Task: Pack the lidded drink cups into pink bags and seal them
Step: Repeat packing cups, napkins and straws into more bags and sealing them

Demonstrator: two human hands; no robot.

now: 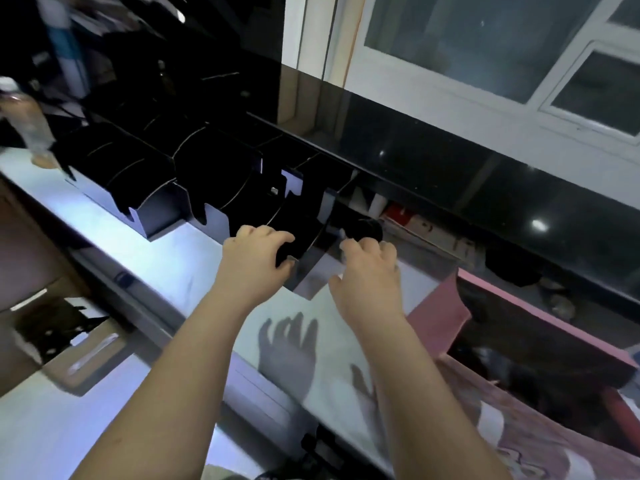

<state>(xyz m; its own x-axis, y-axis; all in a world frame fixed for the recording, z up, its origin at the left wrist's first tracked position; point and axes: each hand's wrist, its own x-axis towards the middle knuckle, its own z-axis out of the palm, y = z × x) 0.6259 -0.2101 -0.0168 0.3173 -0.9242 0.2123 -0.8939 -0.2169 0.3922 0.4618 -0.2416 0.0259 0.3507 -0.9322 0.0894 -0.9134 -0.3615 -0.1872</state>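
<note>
Step in hand, my read: fetching supplies, packing not started. No cup is in a bag and no cup is near the hands.

Both hands are up at the black glossy compartmented rack (207,181) along the back of the steel counter (145,244).
- left hand (258,254): fingers curled close together over a dark piece (284,255) at the rack's front lip, thumb under it. Can't tell if it's a loose item or part of the rack.
- right hand (370,268): knuckles up, fingers curled, tips close by a round black object (369,228) in the end bay. Can't tell whether it pinches anything.

Task items:
- the one candidate cup is a blurred clear container with pale brown contents and a pale top (29,129) at the counter's far left end, well apart from both hands. Too smeared to confirm the lid.
- flat pink sheet (445,306), probably a bag, lies on the counter just right of the right wrist, against a pink-rimmed dark tray (540,304).

Next move calls for freeing the hands from the rack, pulling one pink bag open, then a long reach left for the cup — keep it upright through the transfer. Seal comes last; no sealing tool identifiable.
</note>
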